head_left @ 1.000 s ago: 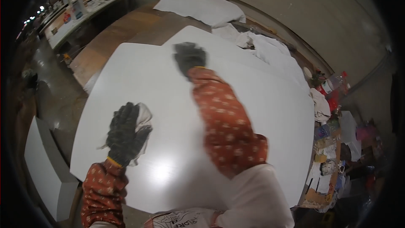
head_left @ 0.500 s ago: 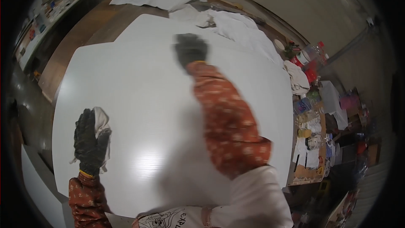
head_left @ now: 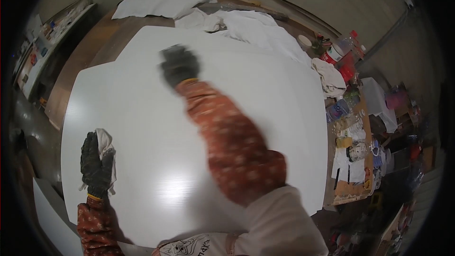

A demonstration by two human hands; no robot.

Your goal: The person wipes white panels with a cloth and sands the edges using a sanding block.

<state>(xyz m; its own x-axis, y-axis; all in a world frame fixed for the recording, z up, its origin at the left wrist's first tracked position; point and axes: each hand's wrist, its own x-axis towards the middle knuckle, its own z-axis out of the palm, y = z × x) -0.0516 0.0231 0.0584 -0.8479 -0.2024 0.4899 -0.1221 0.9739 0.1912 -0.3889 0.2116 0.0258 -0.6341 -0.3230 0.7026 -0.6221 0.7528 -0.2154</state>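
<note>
A large white panel [head_left: 142, 114] with a smooth, glossy surface fills the middle of the view. My left hand [head_left: 94, 163], in a dark grey work glove, lies flat near the panel's left edge with fingers stretched out. Under that hand is a crumpled whitish cloth [head_left: 105, 138], its edges showing beside the thumb and below the wrist. My right hand [head_left: 180, 65], gloved the same way, is over the far part of the panel, its arm reaching across. Motion smears its fingers, and whether anything lies beneath them is hidden.
White sheets of cloth [head_left: 260, 31] lie beyond the panel, with a white covered bundle [head_left: 166, 0] at the far left. Along the right stands a cluttered bench with bottles [head_left: 337, 110], a cream rag [head_left: 328, 78] and a yellow sponge-like block [head_left: 344, 142]. A long shelf [head_left: 57, 47] runs at the far left.
My right hand has swept left across the far part of the panel. My left hand stays on the cloth near the left edge. The whole view has shifted slightly.
</note>
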